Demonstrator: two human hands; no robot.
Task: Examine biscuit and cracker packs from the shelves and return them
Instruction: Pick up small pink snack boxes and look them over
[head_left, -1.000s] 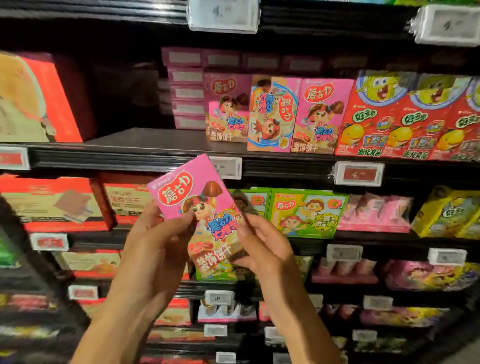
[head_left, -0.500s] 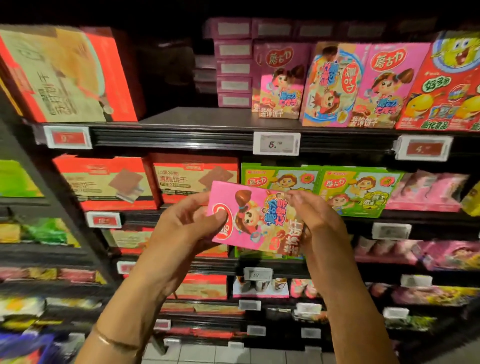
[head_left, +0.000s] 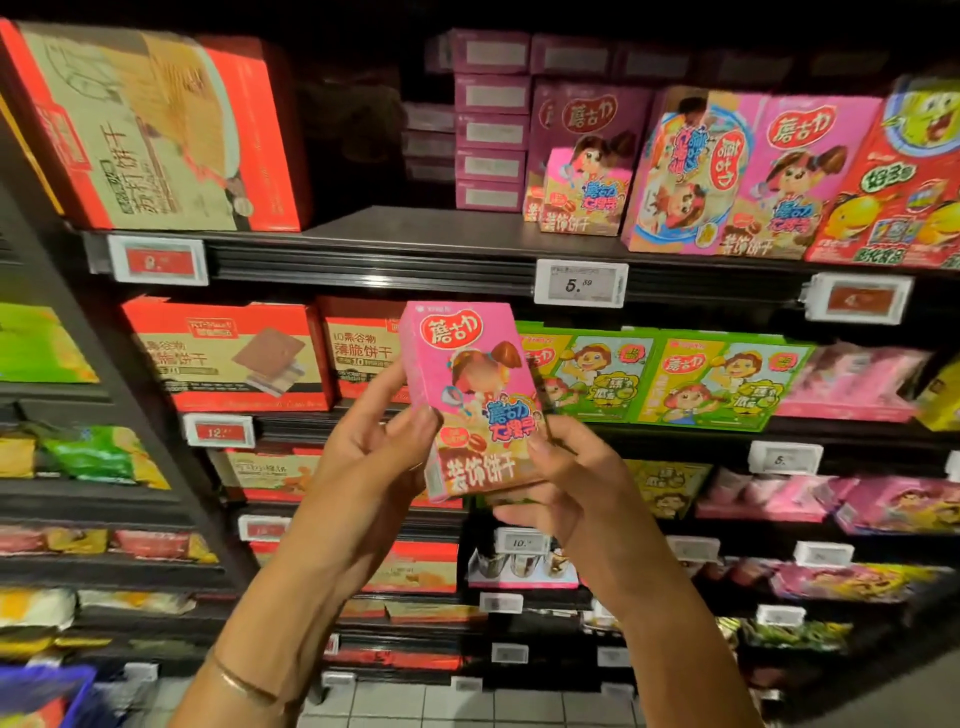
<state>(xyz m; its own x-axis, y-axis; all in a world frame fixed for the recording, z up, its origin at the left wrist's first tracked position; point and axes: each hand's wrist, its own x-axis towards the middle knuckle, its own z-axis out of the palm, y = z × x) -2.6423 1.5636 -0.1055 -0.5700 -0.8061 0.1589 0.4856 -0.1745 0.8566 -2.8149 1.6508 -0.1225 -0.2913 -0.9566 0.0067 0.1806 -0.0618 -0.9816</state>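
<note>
Pink biscuit box (head_left: 470, 400) — frame centre, upright, front face toward the camera. Left hand (head_left: 363, 467) grips its lower left edge; right hand (head_left: 576, 483) pinches its lower right corner — both before the shelves (head_left: 363, 254).

At the center of the frame, the left hand (head_left: 371, 457) and right hand (head_left: 569, 480) are holding a pink biscuit box (head_left: 470, 397) upright (front facing the camera) before stocked shelves (head_left: 363, 254).

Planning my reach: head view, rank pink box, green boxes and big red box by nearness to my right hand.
1. pink box, gripped by the right hand.
2. green boxes, middle shelf, right.
3. big red box, top left.
</note>
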